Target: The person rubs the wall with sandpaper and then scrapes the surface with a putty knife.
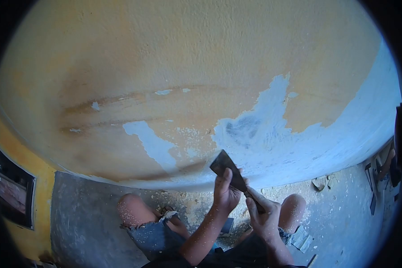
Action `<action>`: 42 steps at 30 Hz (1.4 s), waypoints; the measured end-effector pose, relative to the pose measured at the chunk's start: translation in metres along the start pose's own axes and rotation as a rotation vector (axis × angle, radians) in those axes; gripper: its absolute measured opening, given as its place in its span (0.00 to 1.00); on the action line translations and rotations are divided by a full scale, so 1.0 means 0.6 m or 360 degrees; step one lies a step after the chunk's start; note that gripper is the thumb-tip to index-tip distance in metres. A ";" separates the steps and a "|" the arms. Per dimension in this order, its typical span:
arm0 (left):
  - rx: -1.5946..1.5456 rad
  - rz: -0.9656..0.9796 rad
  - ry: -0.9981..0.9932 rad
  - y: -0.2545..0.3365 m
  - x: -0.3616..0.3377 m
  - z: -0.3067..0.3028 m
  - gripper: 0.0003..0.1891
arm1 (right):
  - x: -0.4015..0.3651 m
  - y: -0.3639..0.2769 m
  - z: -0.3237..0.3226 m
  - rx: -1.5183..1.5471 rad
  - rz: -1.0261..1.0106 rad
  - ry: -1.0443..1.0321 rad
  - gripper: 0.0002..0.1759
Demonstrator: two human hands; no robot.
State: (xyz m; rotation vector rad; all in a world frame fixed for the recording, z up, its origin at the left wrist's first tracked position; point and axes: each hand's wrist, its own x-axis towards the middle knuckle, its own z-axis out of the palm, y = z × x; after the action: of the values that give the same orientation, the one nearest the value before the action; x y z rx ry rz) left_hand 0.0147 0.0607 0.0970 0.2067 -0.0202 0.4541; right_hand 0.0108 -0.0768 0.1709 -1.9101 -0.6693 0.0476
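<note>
A scraper point(230, 169) with a wide dark blade points up and to the left, its blade end close to the wall's lower part. My right hand point(264, 214) is wrapped round its handle. Nearer the blade, my left hand point(227, 192) grips the blade's lower part, thumb on top. Yellowish paint point(187, 44) covers much of the wall, with brown stains across it. Pale bare patches point(254, 125) show where the paint is gone, the largest just above the blade.
Paint flakes point(193, 207) litter the grey floor point(89, 219) along the wall's foot. My bent knees are on both sides. Larger chips point(302, 239) lie by the right knee. A dark framed opening point(11, 183) is at left; dark objects and part of a person point(391, 161) are at far right.
</note>
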 end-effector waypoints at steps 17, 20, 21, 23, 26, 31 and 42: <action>0.0138 0.0025 0.0012 0.023 -0.003 -0.018 0.15 | 0.000 -0.016 0.020 -0.0069 -0.0052 -0.0044 0.21; 0.0030 -0.0016 -0.0008 0.004 0.005 -0.020 0.13 | 0.009 -0.013 0.025 -0.0062 -0.0110 0.0049 0.20; 0.0019 0.0000 -0.0052 0.009 0.008 -0.026 0.13 | 0.009 -0.020 0.027 -0.0058 -0.0016 0.0038 0.18; 0.0009 0.0058 -0.0192 0.035 0.008 -0.020 0.14 | 0.012 -0.030 0.029 -0.0081 -0.0017 -0.0085 0.19; 0.0033 -0.0018 -0.0068 0.032 -0.004 -0.014 0.13 | -0.002 -0.014 0.025 -0.0086 -0.0146 -0.0019 0.20; -0.0112 0.0022 -0.0050 0.031 0.006 -0.043 0.13 | 0.007 -0.013 0.051 -0.0043 -0.0135 0.0057 0.23; -0.0020 -0.0047 -0.0019 0.018 -0.006 -0.024 0.12 | -0.009 -0.013 0.033 -0.0158 -0.0028 -0.0024 0.19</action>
State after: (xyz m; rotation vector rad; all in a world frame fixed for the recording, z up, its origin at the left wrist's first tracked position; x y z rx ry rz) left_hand 0.0064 0.0714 0.0845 0.1972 -0.0314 0.4234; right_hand -0.0035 -0.0607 0.1675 -2.0004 -0.7101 0.0181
